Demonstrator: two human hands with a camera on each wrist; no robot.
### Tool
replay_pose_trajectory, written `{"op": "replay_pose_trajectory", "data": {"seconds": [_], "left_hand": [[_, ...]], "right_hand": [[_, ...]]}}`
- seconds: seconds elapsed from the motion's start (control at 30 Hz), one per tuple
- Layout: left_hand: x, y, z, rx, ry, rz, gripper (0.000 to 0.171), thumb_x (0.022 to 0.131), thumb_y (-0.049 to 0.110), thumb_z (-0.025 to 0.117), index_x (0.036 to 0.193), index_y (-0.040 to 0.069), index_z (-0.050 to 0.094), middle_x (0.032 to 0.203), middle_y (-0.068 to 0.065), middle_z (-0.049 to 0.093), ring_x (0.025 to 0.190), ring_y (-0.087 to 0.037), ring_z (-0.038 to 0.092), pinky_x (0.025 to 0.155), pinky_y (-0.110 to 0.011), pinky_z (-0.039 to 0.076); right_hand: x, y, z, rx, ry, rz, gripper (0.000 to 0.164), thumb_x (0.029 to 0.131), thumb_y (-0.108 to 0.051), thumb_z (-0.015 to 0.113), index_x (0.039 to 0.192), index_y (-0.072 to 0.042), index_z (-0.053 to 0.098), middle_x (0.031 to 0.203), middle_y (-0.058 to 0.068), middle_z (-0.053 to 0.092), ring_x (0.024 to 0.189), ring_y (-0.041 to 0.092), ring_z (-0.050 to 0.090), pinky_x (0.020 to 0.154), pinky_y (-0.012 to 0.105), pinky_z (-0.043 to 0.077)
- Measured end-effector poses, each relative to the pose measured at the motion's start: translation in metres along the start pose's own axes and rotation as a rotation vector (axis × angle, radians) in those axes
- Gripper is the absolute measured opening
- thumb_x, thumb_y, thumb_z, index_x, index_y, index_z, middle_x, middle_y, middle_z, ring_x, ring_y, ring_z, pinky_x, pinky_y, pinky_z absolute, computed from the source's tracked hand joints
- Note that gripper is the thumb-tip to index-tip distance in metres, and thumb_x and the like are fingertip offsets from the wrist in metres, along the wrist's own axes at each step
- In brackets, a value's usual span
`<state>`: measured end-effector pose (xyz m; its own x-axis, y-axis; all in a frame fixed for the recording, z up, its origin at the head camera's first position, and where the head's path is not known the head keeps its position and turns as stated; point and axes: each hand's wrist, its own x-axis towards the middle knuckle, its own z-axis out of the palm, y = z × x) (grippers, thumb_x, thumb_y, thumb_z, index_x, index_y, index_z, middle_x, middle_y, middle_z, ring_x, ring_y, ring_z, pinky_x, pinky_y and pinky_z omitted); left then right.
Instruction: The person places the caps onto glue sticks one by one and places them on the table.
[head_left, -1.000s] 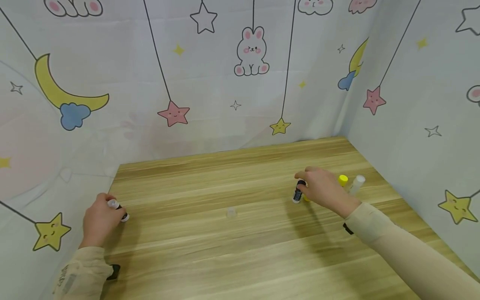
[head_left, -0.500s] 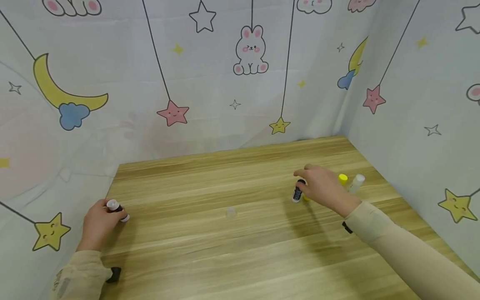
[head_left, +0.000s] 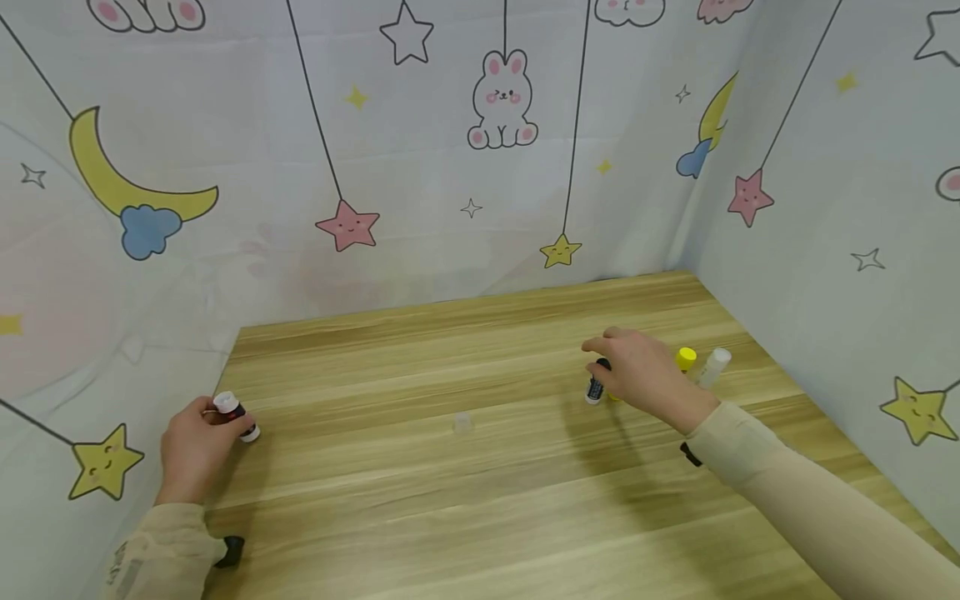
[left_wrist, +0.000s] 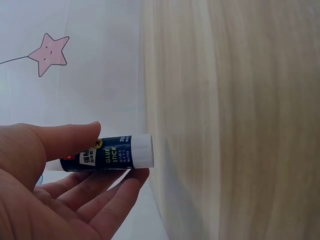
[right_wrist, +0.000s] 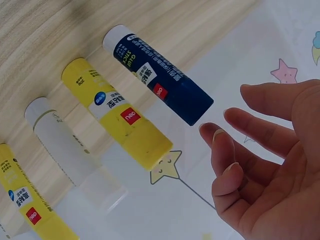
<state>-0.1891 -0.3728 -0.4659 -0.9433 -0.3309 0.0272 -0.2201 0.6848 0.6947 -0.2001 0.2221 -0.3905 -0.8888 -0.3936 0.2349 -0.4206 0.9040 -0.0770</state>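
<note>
My left hand (head_left: pixel 191 450) holds a dark blue glue stick (left_wrist: pixel 112 154) with a white end, thumb on one side and fingers on the other, over the table's left side. My right hand (right_wrist: pixel 270 155) has its thumb and fingers spread beside another dark blue glue stick (right_wrist: pixel 160 75), which stands upright on the table; a gap shows between fingertips and stick in the right wrist view. Beside that stick stand a yellow glue stick (right_wrist: pixel 115 110), a white one with a clear cap (right_wrist: pixel 65 145) and a second yellow one (right_wrist: pixel 30 200). In the head view my right hand partly hides this row.
A small clear piece (head_left: pixel 462 423) lies mid-table on the wood-grain table (head_left: pixel 420 500). White curtains (head_left: pixel 420 167) printed with stars, moons and rabbits stand behind the table and along both sides.
The glue stick in my left hand has tilted a little, its label showing more. My right hand has risen slightly and its fingers have spread off the standing dark blue glue stick.
</note>
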Motion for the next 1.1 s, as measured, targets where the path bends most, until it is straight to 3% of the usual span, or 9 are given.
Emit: {"op": "replay_pose_trajectory", "data": {"seconds": [0.2, 0.47, 0.83, 1.1], "left_hand": [[-0.003, 0.007, 0.001, 0.011, 0.045, 0.006, 0.047, 0.091, 0.027, 0.075, 0.119, -0.006, 0.056, 0.112, -0.031, 0.065, 0.105, -0.043, 0.059, 0.076, -0.044, 0.042], [-0.007, 0.019, 0.002, 0.016, 0.067, 0.004, 0.054, 0.091, 0.027, 0.075, 0.129, -0.006, 0.056, 0.113, -0.030, 0.065, 0.102, -0.040, 0.060, 0.069, -0.037, 0.045], [-0.013, 0.030, 0.003, 0.022, 0.083, 0.077, 0.052, 0.090, 0.029, 0.077, 0.129, -0.002, 0.061, 0.110, -0.027, 0.067, 0.094, -0.038, 0.064, 0.058, -0.031, 0.047], [-0.019, 0.039, 0.003, 0.021, 0.078, 0.128, 0.049, 0.091, 0.028, 0.076, 0.130, 0.001, 0.063, 0.110, -0.027, 0.068, 0.093, -0.038, 0.065, 0.059, -0.032, 0.048]], "right_hand": [[0.002, -0.003, 0.001, -0.010, -0.003, -0.003, 0.032, 0.091, -0.025, 0.077, 0.120, -0.013, 0.073, 0.101, 0.007, 0.067, 0.069, 0.015, 0.058, 0.050, 0.027, 0.042], [0.008, -0.013, 0.004, 0.002, 0.006, -0.029, 0.032, 0.090, -0.025, 0.078, 0.120, -0.014, 0.073, 0.099, 0.006, 0.067, 0.066, 0.012, 0.056, 0.052, 0.027, 0.045], [0.018, -0.029, 0.009, 0.036, 0.023, -0.064, 0.032, 0.091, -0.023, 0.077, 0.121, -0.014, 0.072, 0.096, 0.002, 0.066, 0.066, 0.013, 0.055, 0.052, 0.027, 0.045], [0.024, -0.040, 0.015, 0.060, 0.015, -0.076, 0.032, 0.091, -0.023, 0.077, 0.121, -0.014, 0.071, 0.098, 0.002, 0.067, 0.080, 0.016, 0.065, 0.060, 0.031, 0.052]]}}
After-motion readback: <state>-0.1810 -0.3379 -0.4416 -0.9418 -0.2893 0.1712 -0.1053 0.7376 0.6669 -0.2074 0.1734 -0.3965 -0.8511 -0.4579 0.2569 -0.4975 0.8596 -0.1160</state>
